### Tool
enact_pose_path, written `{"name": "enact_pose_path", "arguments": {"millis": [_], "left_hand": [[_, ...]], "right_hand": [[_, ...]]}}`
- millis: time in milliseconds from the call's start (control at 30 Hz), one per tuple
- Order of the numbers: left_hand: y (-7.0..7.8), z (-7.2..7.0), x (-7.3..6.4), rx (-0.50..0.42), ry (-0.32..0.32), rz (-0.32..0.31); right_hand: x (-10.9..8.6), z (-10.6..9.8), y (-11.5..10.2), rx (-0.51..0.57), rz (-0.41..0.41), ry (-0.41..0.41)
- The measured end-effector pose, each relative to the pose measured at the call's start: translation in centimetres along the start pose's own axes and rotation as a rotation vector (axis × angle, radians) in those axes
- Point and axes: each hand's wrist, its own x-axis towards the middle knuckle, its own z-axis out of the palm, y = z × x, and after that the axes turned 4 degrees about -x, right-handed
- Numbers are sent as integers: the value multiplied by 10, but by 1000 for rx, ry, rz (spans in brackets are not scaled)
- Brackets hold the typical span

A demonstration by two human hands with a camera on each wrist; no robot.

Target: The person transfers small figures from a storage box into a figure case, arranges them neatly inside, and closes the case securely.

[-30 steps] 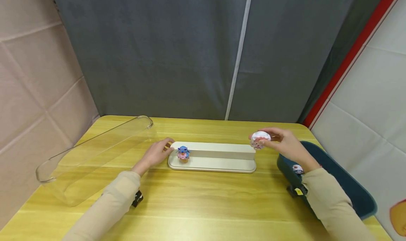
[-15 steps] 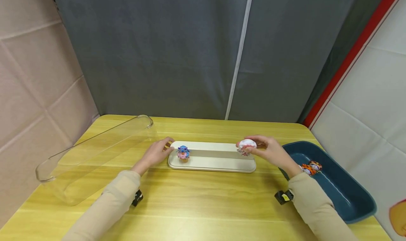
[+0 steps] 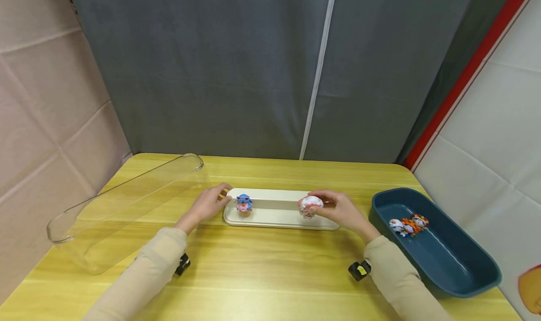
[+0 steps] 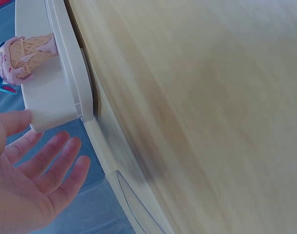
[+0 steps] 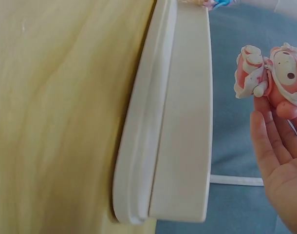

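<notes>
In the head view my right hand (image 3: 339,212) pinches a white and pink figurine (image 3: 310,206) over the right part of a cream stepped display base (image 3: 270,217). The right wrist view shows the figurine's (image 5: 286,73) pale face and white-trimmed body, held at its head between thumb and fingers. At the base's left end, my left hand (image 3: 207,204) has its thumb touching the corner, while its other fingers (image 4: 58,170) extend loosely beside it. A blue and pink figurine (image 3: 244,205) with a waffle-cone bottom (image 4: 34,51) stands on the base's lower step, near that hand.
A dark blue plastic bin (image 3: 454,260) on the right holds several small figurines (image 3: 409,225), some of them orange. To the left lies a clear curved cover (image 3: 127,213) on the wooden table (image 3: 270,274). A grey curtain (image 3: 211,77) hangs behind.
My right hand has carried the white and pink figurine leftward and down from beside the bin to over the base. The bin's figurines are uncovered from behind the arm. The left hand stays put.
</notes>
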Motion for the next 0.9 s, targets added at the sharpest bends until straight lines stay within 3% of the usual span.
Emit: {"name": "enact_pose_path", "arguments": {"millis": [233, 533, 900], "left_hand": [[0, 0, 0, -4, 3, 8], [1, 0, 0, -2, -7, 4], [1, 0, 0, 0, -5, 6]], "right_hand": [[2, 13, -14, 19, -31, -2], [13, 32, 18, 14, 21, -21], [19, 49, -15, 76, 32, -17]]}}
